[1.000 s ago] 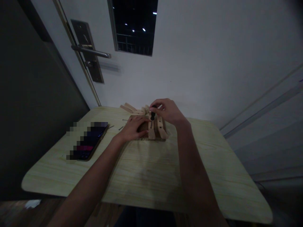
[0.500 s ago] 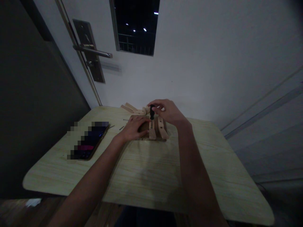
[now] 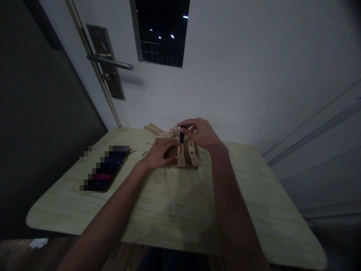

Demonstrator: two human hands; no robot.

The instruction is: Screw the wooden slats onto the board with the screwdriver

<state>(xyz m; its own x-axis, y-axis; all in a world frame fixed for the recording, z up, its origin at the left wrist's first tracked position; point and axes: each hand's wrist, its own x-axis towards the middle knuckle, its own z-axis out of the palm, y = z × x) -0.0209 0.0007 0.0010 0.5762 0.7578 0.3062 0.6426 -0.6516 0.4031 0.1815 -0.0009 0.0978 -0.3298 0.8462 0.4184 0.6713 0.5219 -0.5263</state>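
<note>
In the head view, my right hand (image 3: 199, 132) pinches the black handle of a screwdriver (image 3: 182, 136). The tool stands nearly upright, its lower end over a light wooden piece (image 3: 181, 159) that lies on a brown wooden board (image 3: 171, 153). Whether the tip sits in a screw is too small to tell. My left hand (image 3: 159, 153) rests on the board's left part, fingers spread, thumb and index finger reaching the side of that wooden piece. To its right, a second light piece with dark holes (image 3: 192, 152) lies on the board.
Behind the board lie more light wooden parts (image 3: 158, 131), some rounded. Loose screws (image 3: 144, 153) are scattered left of the board. A phone (image 3: 108, 173) lies on the left of the pale wooden table (image 3: 180, 207). A white door with a metal handle (image 3: 115, 64) stands behind.
The screwdriver handle has shifted slightly right and leans a little differently, with the fingers of my right hand still around it. My left hand stays in place.
</note>
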